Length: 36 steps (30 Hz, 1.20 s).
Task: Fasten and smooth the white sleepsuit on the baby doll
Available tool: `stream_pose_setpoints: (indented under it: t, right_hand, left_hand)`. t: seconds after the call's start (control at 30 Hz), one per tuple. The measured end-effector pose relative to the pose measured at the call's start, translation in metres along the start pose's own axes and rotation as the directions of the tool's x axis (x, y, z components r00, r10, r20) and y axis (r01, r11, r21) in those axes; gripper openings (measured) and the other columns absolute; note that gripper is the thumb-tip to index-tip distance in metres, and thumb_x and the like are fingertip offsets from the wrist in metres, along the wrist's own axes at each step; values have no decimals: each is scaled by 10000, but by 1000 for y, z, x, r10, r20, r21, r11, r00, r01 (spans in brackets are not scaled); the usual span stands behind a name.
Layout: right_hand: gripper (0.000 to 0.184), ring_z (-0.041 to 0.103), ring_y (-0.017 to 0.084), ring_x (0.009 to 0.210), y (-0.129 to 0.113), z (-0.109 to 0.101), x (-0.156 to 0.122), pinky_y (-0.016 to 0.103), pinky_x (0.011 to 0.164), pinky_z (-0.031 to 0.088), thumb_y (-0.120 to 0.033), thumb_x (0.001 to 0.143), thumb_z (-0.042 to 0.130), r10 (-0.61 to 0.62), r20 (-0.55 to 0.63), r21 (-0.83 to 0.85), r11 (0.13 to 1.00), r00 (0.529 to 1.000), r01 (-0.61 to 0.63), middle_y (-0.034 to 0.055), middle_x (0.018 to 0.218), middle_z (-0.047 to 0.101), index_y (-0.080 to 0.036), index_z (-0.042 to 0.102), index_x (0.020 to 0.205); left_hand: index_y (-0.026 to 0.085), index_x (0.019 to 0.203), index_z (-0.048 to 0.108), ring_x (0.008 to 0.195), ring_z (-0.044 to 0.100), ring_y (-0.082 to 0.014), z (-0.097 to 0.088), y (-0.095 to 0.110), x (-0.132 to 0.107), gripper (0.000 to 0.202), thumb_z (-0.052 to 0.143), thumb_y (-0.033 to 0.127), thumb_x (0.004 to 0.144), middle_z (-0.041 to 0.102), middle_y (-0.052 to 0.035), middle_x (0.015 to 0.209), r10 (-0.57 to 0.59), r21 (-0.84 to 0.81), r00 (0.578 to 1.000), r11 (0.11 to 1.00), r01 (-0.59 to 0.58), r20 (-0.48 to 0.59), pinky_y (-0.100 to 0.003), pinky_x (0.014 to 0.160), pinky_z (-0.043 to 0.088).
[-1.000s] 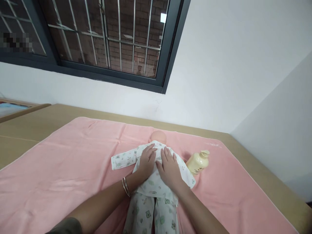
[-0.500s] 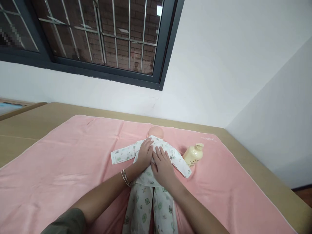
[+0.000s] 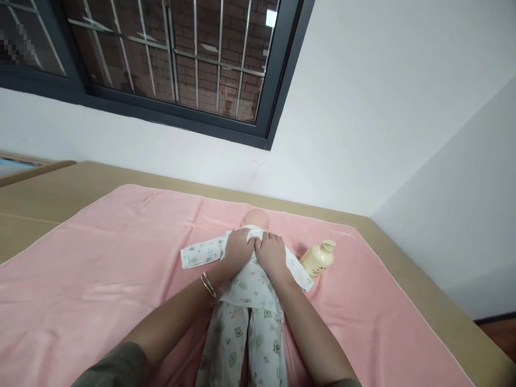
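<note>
A baby doll (image 3: 245,285) in a white patterned top and trousers lies stretched out, its bald head (image 3: 257,218) pointing away from me. I cannot tell whether it faces up or down. My left hand (image 3: 239,250), with bracelets at the wrist, lies on the left of the doll's upper torso, fingers over the shoulder. On the right side, my right hand (image 3: 272,252) rests the same way. Both hands are open against the cloth, thumbs close together at the middle. A cream pump bottle (image 3: 317,259) leans beside the doll's right-hand sleeve (image 3: 300,274).
Under the doll is a pink blanket (image 3: 121,269) with some creases, spread over a wooden surface (image 3: 97,185). A white wall (image 3: 342,107) and a dark-framed window (image 3: 177,121) with metal bars stand behind it.
Both hands have slid up the doll's torso toward the shoulders. They have turned so that the thumbs meet at the middle. The view has shifted slightly.
</note>
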State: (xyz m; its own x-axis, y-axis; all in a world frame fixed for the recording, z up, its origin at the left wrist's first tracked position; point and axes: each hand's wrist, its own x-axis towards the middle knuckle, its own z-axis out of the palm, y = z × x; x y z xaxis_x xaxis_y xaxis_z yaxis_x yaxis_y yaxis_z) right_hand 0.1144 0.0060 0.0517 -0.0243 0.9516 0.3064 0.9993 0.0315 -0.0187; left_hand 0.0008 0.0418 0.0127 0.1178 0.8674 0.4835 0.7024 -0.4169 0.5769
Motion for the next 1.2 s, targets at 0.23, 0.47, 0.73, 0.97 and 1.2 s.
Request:
stream_pose_setpoints:
  t: [0.23, 0.47, 0.73, 0.97, 1.2]
  right_hand:
    - [316, 586, 222, 943, 13, -4, -7, 291, 871, 380, -291, 967, 391, -44, 5, 186, 982, 999, 42, 112, 966, 672, -144, 671, 949]
    - [335, 575, 236, 984, 22, 7, 8, 285, 849, 382, -360, 955, 439, 17, 64, 234, 972, 998, -31, 143, 1025, 662, -109, 645, 1036]
    - [299, 528, 220, 1132, 17, 6, -10, 330, 1030, 347, -176, 914, 388, -184, -94, 343, 917, 978, 205, 121, 1161, 633, -135, 650, 1053]
    - [362, 535, 229, 1163, 33, 21, -11, 357, 1027, 390, -312, 922, 415, -24, -118, 498, 864, 993, 80, 107, 1229, 616, -156, 633, 1165]
    - [484, 468, 240, 1258, 30, 25, -5, 370, 1089, 330, -182, 823, 418, -89, -125, 457, 879, 988, 137, 128, 1353, 528, -111, 568, 1277]
  left_hand:
    - [210, 834, 633, 896, 597, -245, 0, 2, -17, 172, 465, 226, 867, 669, -90, 888, 142, 13, 982, 990, -142, -127, -400, 867, 460]
    - [155, 972, 621, 940, 598, -274, 3, 7, -11, 200, 521, 242, 821, 670, -116, 943, 81, 131, 985, 989, -62, -149, -436, 882, 456]
    - [188, 910, 620, 916, 609, -238, -2, -1, -19, 136, 523, 225, 822, 675, -86, 918, 204, 33, 963, 979, -201, -176, -394, 850, 477]
    - [180, 1090, 597, 1047, 589, -273, 3, -9, -13, 304, 549, 307, 818, 664, -106, 1089, 121, 80, 986, 990, -112, -118, -442, 950, 446]
    - [193, 1007, 620, 990, 605, -239, -3, -4, -13, 201, 542, 263, 835, 682, -79, 995, 232, 18, 964, 973, -232, -127, -405, 916, 452]
